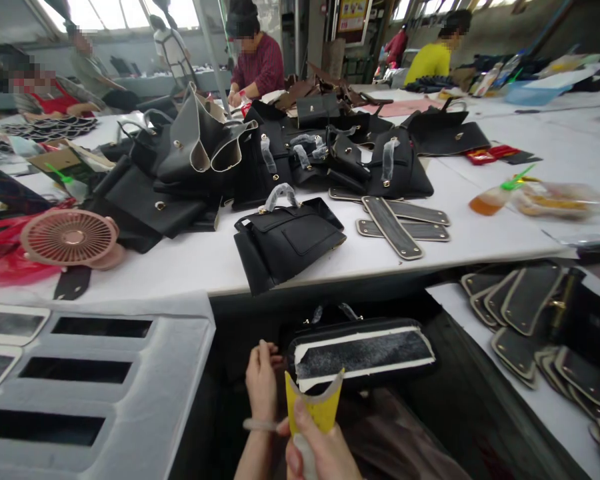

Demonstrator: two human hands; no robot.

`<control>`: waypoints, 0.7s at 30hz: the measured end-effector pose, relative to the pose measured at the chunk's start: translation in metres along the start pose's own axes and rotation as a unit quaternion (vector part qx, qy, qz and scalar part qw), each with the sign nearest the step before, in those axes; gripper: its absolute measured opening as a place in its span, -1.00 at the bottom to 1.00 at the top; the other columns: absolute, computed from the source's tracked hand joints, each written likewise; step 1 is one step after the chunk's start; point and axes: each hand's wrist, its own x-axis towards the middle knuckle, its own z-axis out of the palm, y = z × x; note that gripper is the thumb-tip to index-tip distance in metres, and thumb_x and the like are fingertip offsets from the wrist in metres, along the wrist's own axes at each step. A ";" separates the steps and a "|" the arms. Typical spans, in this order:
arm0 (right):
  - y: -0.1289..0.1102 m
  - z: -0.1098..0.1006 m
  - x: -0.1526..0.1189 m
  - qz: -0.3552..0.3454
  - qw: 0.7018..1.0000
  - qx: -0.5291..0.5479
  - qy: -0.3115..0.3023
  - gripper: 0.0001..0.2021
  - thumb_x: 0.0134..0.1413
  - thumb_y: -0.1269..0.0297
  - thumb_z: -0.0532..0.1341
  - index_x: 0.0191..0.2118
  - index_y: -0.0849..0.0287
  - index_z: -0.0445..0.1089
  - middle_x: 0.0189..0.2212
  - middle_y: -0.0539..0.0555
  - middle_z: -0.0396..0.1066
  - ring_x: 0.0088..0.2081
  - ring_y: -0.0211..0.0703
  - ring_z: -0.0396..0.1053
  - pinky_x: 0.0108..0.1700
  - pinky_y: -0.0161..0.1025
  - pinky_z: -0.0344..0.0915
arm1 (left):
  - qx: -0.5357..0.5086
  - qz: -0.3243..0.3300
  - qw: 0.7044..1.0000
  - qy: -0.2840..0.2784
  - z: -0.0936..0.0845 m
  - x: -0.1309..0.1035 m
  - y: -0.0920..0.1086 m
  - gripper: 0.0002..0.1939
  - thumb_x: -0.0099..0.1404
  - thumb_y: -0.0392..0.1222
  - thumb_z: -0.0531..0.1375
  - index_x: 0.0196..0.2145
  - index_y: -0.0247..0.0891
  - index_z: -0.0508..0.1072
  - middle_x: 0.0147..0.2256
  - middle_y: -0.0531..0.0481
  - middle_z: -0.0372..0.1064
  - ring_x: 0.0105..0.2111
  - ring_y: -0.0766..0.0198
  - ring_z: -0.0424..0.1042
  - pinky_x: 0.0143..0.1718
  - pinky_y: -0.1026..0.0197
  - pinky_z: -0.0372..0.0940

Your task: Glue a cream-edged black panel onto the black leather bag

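Low in front of me is a black handbag (365, 357), its long base turned toward me. A pale border frames the dark, whitish-smeared panel on that base, and its plastic-wrapped handles stick up behind. My left hand (263, 373), fingers curled, holds the bag's left end; the dark material there is hard to make out. My right hand (320, 450) is closed on a yellow scraper (315, 403) with a curved, notched front edge and a whitish handle. The scraper's tip is close to the bag's lower left edge; whether it touches is unclear.
Another black handbag (290, 237) and loose pale-edged strips (393, 227) lie on the white table (190, 270). Bags are heaped behind, near a pink fan (70, 237). Pale-edged pieces (530, 300) are stacked right; a white sheet with dark panels (130, 407) lies left. Other people work farther back.
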 end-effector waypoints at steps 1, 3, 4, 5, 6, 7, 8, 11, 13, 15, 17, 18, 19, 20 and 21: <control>0.000 0.000 0.000 0.003 1.000 -0.003 0.001 -0.25 -0.37 -0.48 0.22 -0.42 0.25 0.38 -0.81 -0.12 0.13 -0.77 -0.35 0.11 -0.68 -0.38 0.04 | -0.010 0.010 1.000 0.015 -0.001 0.005 0.010 -0.51 0.41 0.16 -0.08 -0.14 -0.27 0.42 -0.21 -0.06 0.45 -0.25 0.22 0.47 -0.18 0.09 0.39; -0.002 0.000 -0.001 0.011 1.000 -0.014 0.002 -0.23 -0.39 -0.50 0.20 -0.41 0.26 0.38 -0.82 -0.12 0.12 -0.77 -0.35 0.11 -0.68 -0.39 0.03 | -0.014 0.066 0.997 -0.033 0.000 0.010 0.036 -0.49 0.42 0.16 -0.14 -0.06 -0.21 0.44 -0.05 -0.08 0.44 -0.03 0.18 0.41 0.08 0.05 0.26; -0.003 0.000 -0.002 0.013 1.000 -0.021 0.002 -0.22 -0.40 -0.51 0.20 -0.42 0.26 0.38 -0.82 -0.12 0.11 -0.78 -0.35 0.10 -0.68 -0.39 0.03 | -0.012 0.102 0.991 -0.084 0.003 0.010 0.049 -0.48 0.43 0.13 -0.15 -0.03 -0.18 0.45 0.00 -0.06 0.43 0.06 0.16 0.35 0.19 0.04 0.15; -0.005 0.000 -0.003 0.013 1.000 -0.027 0.001 -0.22 -0.40 -0.52 0.19 -0.42 0.26 0.38 -0.82 -0.13 0.11 -0.78 -0.35 0.10 -0.68 -0.39 0.03 | 0.015 0.135 0.978 -0.157 0.007 0.009 0.061 -0.48 0.44 0.11 -0.15 -0.05 -0.17 0.49 0.00 -0.05 0.45 0.09 0.15 0.33 0.24 0.02 0.06; -0.006 0.000 -0.003 0.014 0.999 -0.033 -0.002 -0.21 -0.40 -0.52 0.18 -0.42 0.26 0.38 -0.82 -0.12 0.11 -0.77 -0.35 0.11 -0.68 -0.39 0.03 | 0.034 0.151 0.968 -0.199 0.012 0.008 0.071 -0.48 0.45 0.08 -0.16 -0.09 -0.16 0.53 -0.04 -0.04 0.49 0.08 0.15 0.34 0.28 0.00 -0.01; -0.008 0.001 -0.004 0.014 0.999 -0.039 -0.003 -0.20 -0.40 -0.53 0.17 -0.43 0.27 0.38 -0.83 -0.12 0.10 -0.77 -0.35 0.11 -0.69 -0.39 0.02 | 0.053 0.160 0.959 -0.230 0.016 0.006 0.078 -0.47 0.46 0.05 -0.17 -0.14 -0.14 0.56 -0.08 -0.02 0.52 0.07 0.15 0.36 0.30 -0.01 -0.07; -0.009 0.001 -0.005 0.014 0.999 -0.044 -0.002 -0.20 -0.41 -0.54 0.16 -0.44 0.27 0.38 -0.83 -0.12 0.10 -0.77 -0.35 0.11 -0.69 -0.39 0.02 | 0.069 0.162 0.954 -0.242 0.020 0.005 0.083 -0.47 0.46 0.02 -0.17 -0.17 -0.13 0.58 -0.12 0.00 0.54 0.06 0.15 0.38 0.31 -0.02 -0.10; -0.012 0.000 -0.006 0.024 0.998 -0.054 0.002 -0.20 -0.39 -0.54 0.15 -0.48 0.28 0.38 -0.83 -0.11 0.09 -0.78 -0.36 0.09 -0.69 -0.40 -0.01 | 0.107 0.188 0.949 -0.229 0.025 0.003 0.086 -0.51 0.47 -0.06 -0.16 -0.18 -0.09 0.58 -0.15 0.04 0.56 0.04 0.16 0.40 0.31 -0.07 -0.15; -0.014 -0.002 -0.006 0.038 0.998 -0.056 -0.006 -0.22 -0.35 -0.52 0.15 -0.48 0.28 0.39 -0.84 -0.11 0.09 -0.78 -0.37 0.08 -0.69 -0.41 -0.02 | 0.128 0.220 0.943 -0.214 0.024 0.001 0.085 -0.54 0.47 -0.10 -0.13 -0.17 -0.07 0.57 -0.16 0.06 0.56 0.03 0.17 0.41 0.30 -0.10 -0.12; -0.017 -0.005 -0.007 0.051 0.997 -0.061 -0.021 -0.22 -0.33 -0.51 0.15 -0.47 0.28 0.40 -0.84 -0.11 0.09 -0.78 -0.37 0.08 -0.69 -0.41 -0.02 | 0.142 0.248 0.937 -0.200 0.021 0.000 0.084 -0.56 0.47 -0.15 -0.12 -0.18 -0.06 0.57 -0.18 0.08 0.56 0.00 0.18 0.44 0.29 -0.10 -0.10; -0.020 -0.008 -0.008 0.054 0.995 -0.072 -0.035 -0.22 -0.33 -0.51 0.15 -0.47 0.29 0.41 -0.84 -0.11 0.10 -0.78 -0.37 0.07 -0.69 -0.41 -0.03 | 0.151 0.264 0.933 -0.189 0.020 -0.002 0.085 -0.57 0.46 -0.18 -0.12 -0.19 -0.06 0.57 -0.19 0.08 0.57 -0.03 0.20 0.46 0.27 -0.09 -0.07; -0.022 -0.010 -0.008 0.054 0.994 -0.079 -0.041 -0.22 -0.32 -0.51 0.15 -0.48 0.30 0.42 -0.83 -0.10 0.11 -0.78 -0.38 0.07 -0.69 -0.41 -0.03 | 0.156 0.269 0.932 -0.185 0.020 -0.002 0.085 -0.57 0.46 -0.20 -0.11 -0.20 -0.06 0.57 -0.20 0.09 0.57 -0.04 0.20 0.46 0.27 -0.09 -0.07; -0.024 -0.012 -0.008 0.055 0.993 -0.088 -0.047 -0.22 -0.31 -0.51 0.15 -0.48 0.30 0.42 -0.83 -0.09 0.11 -0.78 -0.38 0.07 -0.69 -0.41 -0.02 | 0.161 0.273 0.931 -0.181 0.021 -0.003 0.086 -0.58 0.46 -0.21 -0.10 -0.21 -0.06 0.57 -0.20 0.09 0.57 -0.05 0.21 0.47 0.27 -0.09 -0.06; -0.026 -0.014 -0.008 0.057 0.992 -0.096 -0.052 -0.22 -0.30 -0.50 0.15 -0.49 0.31 0.43 -0.83 -0.09 0.12 -0.77 -0.39 0.07 -0.68 -0.41 -0.02 | 0.166 0.277 0.930 -0.178 0.021 -0.003 0.086 -0.58 0.45 -0.22 -0.10 -0.21 -0.06 0.56 -0.21 0.10 0.57 -0.06 0.21 0.47 0.27 -0.09 -0.06; -0.028 -0.016 -0.008 0.058 0.991 -0.104 -0.055 -0.22 -0.28 -0.50 0.14 -0.49 0.31 0.43 -0.83 -0.09 0.12 -0.77 -0.39 0.07 -0.68 -0.41 -0.01 | 0.170 0.279 0.929 -0.175 0.022 -0.004 0.086 -0.59 0.45 -0.23 -0.09 -0.21 -0.06 0.56 -0.21 0.10 0.57 -0.06 0.22 0.48 0.26 -0.08 -0.05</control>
